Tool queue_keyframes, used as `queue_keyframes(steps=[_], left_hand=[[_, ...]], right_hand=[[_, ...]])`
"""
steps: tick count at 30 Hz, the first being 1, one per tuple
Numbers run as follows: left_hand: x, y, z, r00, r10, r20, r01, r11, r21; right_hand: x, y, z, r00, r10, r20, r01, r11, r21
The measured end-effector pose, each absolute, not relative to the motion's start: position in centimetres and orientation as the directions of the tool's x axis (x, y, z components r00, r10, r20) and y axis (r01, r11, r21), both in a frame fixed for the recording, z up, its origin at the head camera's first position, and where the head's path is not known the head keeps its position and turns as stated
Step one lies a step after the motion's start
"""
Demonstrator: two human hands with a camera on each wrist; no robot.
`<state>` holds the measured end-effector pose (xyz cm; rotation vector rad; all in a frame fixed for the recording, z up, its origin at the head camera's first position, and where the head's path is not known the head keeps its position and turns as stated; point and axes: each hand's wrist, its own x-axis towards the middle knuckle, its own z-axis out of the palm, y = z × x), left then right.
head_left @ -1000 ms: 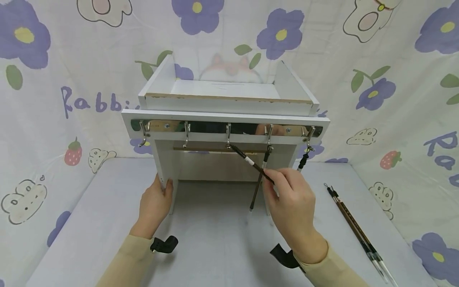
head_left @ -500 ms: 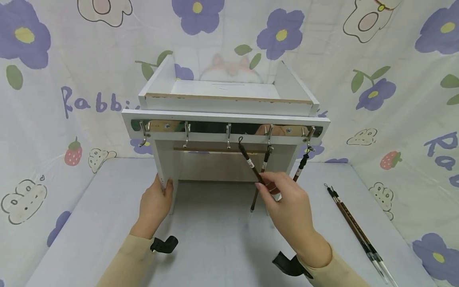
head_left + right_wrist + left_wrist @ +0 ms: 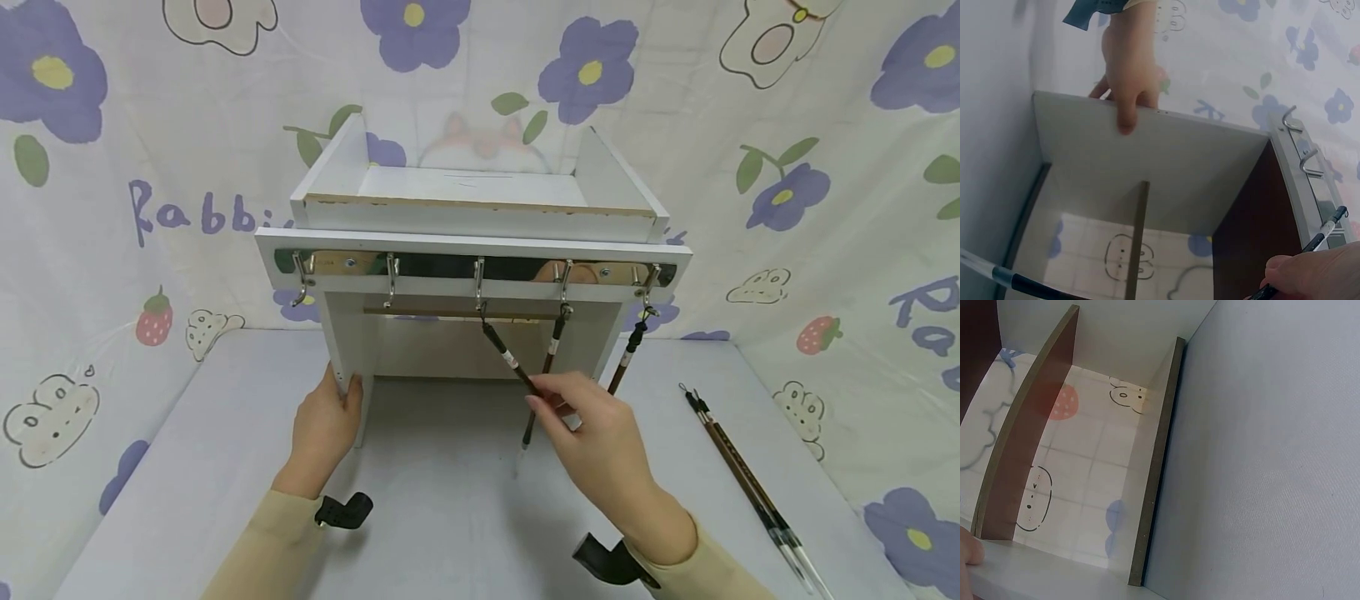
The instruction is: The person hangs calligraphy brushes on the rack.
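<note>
"What's the table [image 3: 187, 442] like?"
"White, spread across the lower half of the frame."
"And on it?"
"A rack [image 3: 480, 223] stands at centre; two brushes [image 3: 743, 477] lie slanted, side by side, at lower right."

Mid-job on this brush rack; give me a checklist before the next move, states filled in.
1. Left hand on the white wooden rack: ok, gripping its left side panel.
2. Right hand on the slim, dark, white-banded brush: ok, pinched.
3. Its thin black loop over the curved silver middle hook: cannot tell; they overlap in the head view.
4. Dark hanging brushes on the two right-hand hooks: ok.
5. Brown, clear-capped brushes hung: not ok, two lie on the white table.
</note>
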<state>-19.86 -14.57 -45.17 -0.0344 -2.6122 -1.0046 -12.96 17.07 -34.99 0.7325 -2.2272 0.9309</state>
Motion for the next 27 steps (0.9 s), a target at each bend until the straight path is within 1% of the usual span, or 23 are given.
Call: queue_keyframes(steps=[15, 27], left_hand=[[-19.9, -14.48, -45.09, -0.943, -0.094, 0.318, 0.145, 0.746, 0.65], [-19.97, -14.61, -45.28, -0.941, -0.095, 0.325, 0.149, 0.745, 0.65]], right_hand=[[-13.23, 16.59, -35.04, -0.683, -0.249, 0.687, -0.661, 0.611, -0.435], [-13.1, 16.37, -34.85, -0.721, -0.25, 0.646, -0.632, 0.618, -0.467]])
